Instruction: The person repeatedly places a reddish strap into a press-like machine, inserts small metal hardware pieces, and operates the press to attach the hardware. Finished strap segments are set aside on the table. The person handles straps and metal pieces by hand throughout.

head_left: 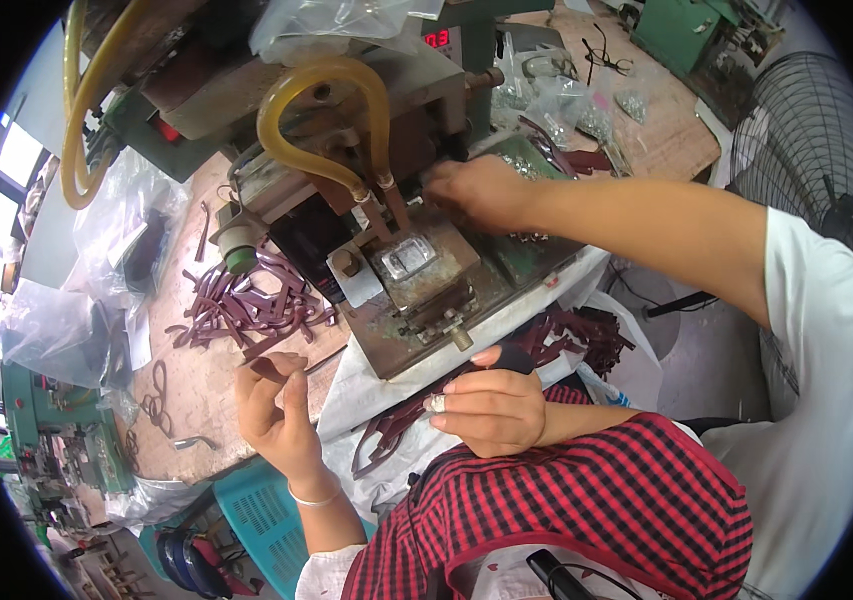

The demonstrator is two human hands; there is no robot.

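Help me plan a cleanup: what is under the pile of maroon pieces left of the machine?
The wooden tabletop shows around the edges of the maroon pile. Its middle is covered by overlapping pieces, so anything beneath there cannot be seen.

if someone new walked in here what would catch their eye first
Probably the looped yellow hose on the metal machine, near the top centre. Next might come the heap of dark brown strips on the wooden table, left of the machine, and the red-and-black checked garment at the bottom.
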